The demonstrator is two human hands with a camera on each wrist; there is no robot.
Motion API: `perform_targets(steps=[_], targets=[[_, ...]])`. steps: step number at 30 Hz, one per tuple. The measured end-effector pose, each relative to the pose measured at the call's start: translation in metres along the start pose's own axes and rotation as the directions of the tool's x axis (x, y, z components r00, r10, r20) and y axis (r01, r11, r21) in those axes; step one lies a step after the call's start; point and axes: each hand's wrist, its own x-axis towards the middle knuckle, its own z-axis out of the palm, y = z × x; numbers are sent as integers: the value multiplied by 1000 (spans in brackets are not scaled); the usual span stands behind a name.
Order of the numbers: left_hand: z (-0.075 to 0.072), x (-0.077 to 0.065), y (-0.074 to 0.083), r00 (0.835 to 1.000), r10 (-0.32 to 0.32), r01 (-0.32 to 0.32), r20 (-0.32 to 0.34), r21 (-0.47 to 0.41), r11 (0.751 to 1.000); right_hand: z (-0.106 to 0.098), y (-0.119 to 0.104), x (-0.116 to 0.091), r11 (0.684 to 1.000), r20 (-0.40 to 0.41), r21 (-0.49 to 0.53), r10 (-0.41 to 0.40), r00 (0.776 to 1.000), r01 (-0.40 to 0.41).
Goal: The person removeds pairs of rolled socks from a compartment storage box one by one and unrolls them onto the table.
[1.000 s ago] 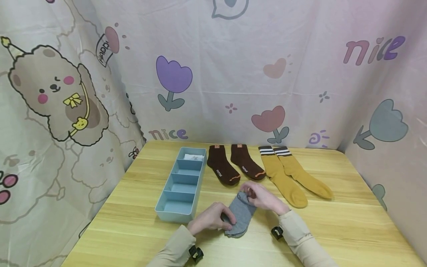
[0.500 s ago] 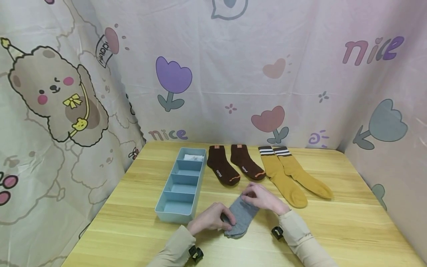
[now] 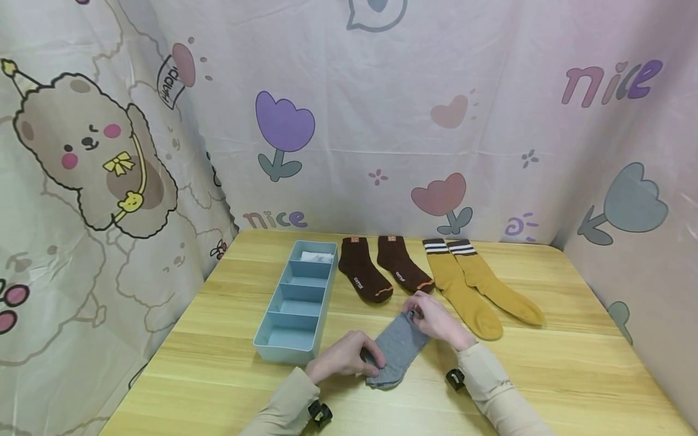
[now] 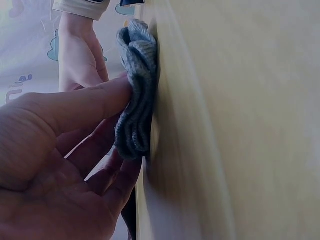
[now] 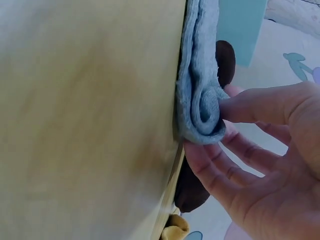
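Layered grey socks (image 3: 400,350) lie slantwise on the table in front of me in the head view. My left hand (image 3: 345,356) pinches their near end; in the left wrist view the thumb presses on top of the grey layers (image 4: 137,95) and fingertips sit at the lower edge. My right hand (image 3: 435,318) holds the far end between thumb and fingers. The right wrist view shows that end of the grey socks (image 5: 202,107) curled inward in a roll under the thumb, with fingertips beneath the fold.
Left of the socks stands a blue box (image 3: 315,346) with several compartments, a white folded item (image 3: 316,257) in its farthest one. Two brown socks (image 3: 366,275) and two yellow socks (image 3: 469,303) lie behind and to the right on the wooden table (image 3: 207,363). A printed curtain (image 3: 349,121) encloses the back.
My right hand has shifted slightly away and to the right, and the far end of the grey socks now reaches farther out. My left hand has stayed at the near end.
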Motion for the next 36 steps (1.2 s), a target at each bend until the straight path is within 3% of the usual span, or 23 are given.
perform_targets(steps=[10, 19, 23, 28, 36], targets=[[-1, -1, 0, 1000, 10, -10, 13, 5, 1000, -8, 2, -2, 991, 81, -27, 135, 988, -134], [-4, -4, 2, 997, 47, -49, 59, 30, 998, -12, 8, -6, 996, 42, -55, 69, 997, -67], [-4, -4, 2, 994, 81, -85, 69, 62, 994, -16, 11, -10, 997, 90, -32, 67, 994, -64], [-2, -2, 0, 992, 122, -125, 33, 98, 987, -24, 11, -17, 996, 161, 25, 83, 983, -88], [2, 2, 5, 994, 112, -113, 15, 132, 985, -41, 10, -40, 985, 254, 72, 135, 958, -158]])
